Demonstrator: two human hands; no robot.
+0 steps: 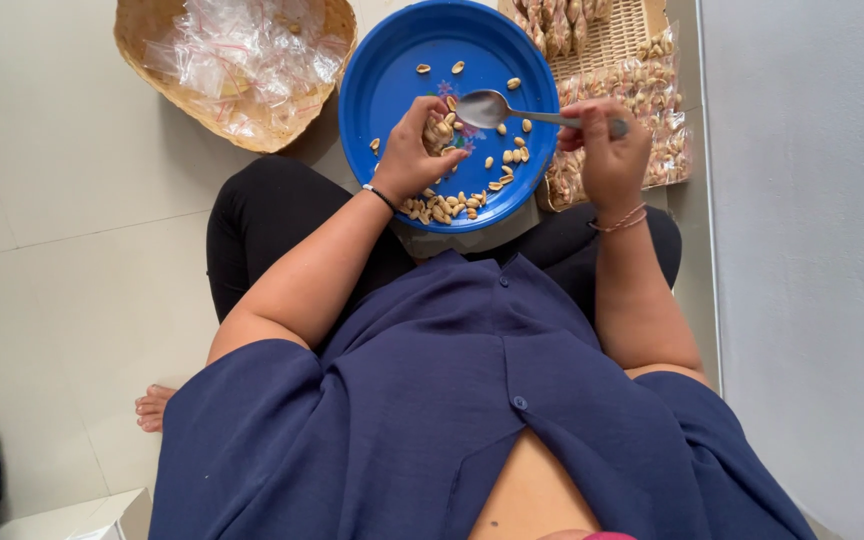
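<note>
Peanuts [442,130] are being pinched by left hand [414,150] fingers mid-frame while right hand [607,150], clamped on spoon [497,108], is needing a steady tip.

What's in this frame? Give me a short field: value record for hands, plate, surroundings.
left hand: cupped over the blue plate, holding a small clear bag of peanuts
right hand: grips a metal spoon, bowl held over the plate near the left hand
plate contents: loose peanuts scattered, most near the front rim
left basket: woven, holds empty clear bags
right tray: woven, holds filled peanut packets
posture: seated on a tiled floor, plate in the lap
</note>
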